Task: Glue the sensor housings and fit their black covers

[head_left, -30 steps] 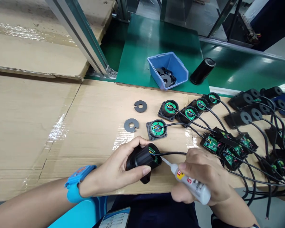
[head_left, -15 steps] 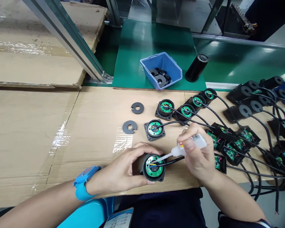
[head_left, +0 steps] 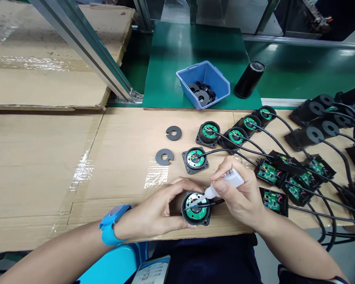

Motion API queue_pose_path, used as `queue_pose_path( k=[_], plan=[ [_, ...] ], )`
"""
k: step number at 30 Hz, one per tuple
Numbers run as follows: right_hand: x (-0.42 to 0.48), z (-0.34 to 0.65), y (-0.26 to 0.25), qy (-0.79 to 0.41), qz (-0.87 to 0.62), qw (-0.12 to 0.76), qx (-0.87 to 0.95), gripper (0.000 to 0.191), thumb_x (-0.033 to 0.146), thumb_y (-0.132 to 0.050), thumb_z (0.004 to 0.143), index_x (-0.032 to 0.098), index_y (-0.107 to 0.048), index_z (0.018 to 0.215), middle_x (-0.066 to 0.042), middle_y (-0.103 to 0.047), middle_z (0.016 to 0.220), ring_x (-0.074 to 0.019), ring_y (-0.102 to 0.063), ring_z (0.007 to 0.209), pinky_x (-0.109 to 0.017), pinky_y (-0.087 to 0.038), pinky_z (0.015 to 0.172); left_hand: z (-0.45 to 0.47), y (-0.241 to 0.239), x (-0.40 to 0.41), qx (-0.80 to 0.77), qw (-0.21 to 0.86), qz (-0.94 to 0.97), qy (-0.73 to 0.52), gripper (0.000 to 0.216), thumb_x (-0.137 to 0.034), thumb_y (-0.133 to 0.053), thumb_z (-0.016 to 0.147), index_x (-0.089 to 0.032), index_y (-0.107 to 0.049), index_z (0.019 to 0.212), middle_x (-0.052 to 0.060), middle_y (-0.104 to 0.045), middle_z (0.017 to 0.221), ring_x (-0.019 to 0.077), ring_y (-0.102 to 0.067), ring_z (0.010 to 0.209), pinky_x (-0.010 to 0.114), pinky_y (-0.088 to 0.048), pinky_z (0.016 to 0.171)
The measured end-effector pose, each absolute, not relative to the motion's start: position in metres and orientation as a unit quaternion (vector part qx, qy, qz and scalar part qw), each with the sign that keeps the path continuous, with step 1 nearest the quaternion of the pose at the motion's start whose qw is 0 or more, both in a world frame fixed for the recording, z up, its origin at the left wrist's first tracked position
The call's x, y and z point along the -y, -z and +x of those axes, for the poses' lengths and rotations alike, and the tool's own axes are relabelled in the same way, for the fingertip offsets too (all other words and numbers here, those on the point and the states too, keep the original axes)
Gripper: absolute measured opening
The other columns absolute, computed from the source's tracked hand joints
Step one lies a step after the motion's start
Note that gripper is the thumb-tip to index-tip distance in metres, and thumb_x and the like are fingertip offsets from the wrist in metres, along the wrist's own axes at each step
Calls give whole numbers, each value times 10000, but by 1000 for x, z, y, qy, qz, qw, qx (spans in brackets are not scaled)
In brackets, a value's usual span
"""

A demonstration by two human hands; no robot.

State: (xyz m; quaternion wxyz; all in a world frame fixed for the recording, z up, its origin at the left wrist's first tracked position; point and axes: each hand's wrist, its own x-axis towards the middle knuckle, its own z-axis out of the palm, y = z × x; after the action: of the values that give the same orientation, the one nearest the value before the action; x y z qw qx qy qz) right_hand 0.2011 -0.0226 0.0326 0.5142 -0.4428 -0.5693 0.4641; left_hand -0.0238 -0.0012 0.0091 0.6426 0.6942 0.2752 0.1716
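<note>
My left hand (head_left: 162,211) grips a round black housing (head_left: 208,221) from its left side, near the table's front edge. Inside the housing sits a green ring-shaped circuit board (head_left: 195,214), with a black cable leading out to the right. My right hand (head_left: 239,193) pinches a small white squeeze bottle (head_left: 232,179) tilted down to the left. The bottle's thin nozzle reaches over the board, close to its left part; whether it touches cannot be seen. Just behind stands another open housing (head_left: 195,159) with its cable. Two notched dark grey discs (head_left: 164,157) lie to the left of it.
Several more open housings (head_left: 236,136) stand in a row behind. Boxed circuit boards (head_left: 273,201) and tangled black cables cover the right side. At the back are a blue bin (head_left: 203,85) of dark discs and a black cylinder (head_left: 249,79). Stacked cardboard (head_left: 47,88) lies far left.
The bottle in my right hand has moved left and down, its nozzle passing from the upper part of the board toward the left. The whole view has shifted slightly.
</note>
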Motion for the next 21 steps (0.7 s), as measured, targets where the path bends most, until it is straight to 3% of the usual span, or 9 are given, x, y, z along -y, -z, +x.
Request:
queue_pose_path(
  k=[13,17,19,21],
  plan=[
    [19,203,-30,-437,-492,536,529,316,467,-703,927,210,-603,774,43,-585,655,-91,-514,549,-221,-426,519,-25,-9,-2,-261,620,717,-183,502,-260,-790,870,-280,-567,1319,92,-618,1379,269,-586,1313,436,-497,1108],
    [7,208,-28,-490,-496,592,405,426,576,-711,888,212,-551,734,68,-498,558,-70,-397,441,-195,-335,405,-25,-4,-5,-253,561,766,-184,501,-276,-740,906,-270,-542,1366,99,-633,1380,268,-584,1311,439,-492,1107],
    [0,212,-27,-504,-488,618,356,424,600,-726,862,207,-600,764,74,-484,531,-63,-378,418,-182,-318,381,-27,-5,-8,-233,531,795,-175,510,-314,-729,920,-268,-531,1388,101,-634,1386,271,-579,1314,446,-480,1120],
    [-5,215,-27,-508,-482,633,330,402,597,-747,841,200,-683,865,60,-547,566,-66,-442,442,-181,-380,408,-31,-11,-12,-228,502,817,-170,549,-399,-755,908,-279,-527,1393,89,-638,1381,262,-589,1296,419,-490,1105]
  ],
)
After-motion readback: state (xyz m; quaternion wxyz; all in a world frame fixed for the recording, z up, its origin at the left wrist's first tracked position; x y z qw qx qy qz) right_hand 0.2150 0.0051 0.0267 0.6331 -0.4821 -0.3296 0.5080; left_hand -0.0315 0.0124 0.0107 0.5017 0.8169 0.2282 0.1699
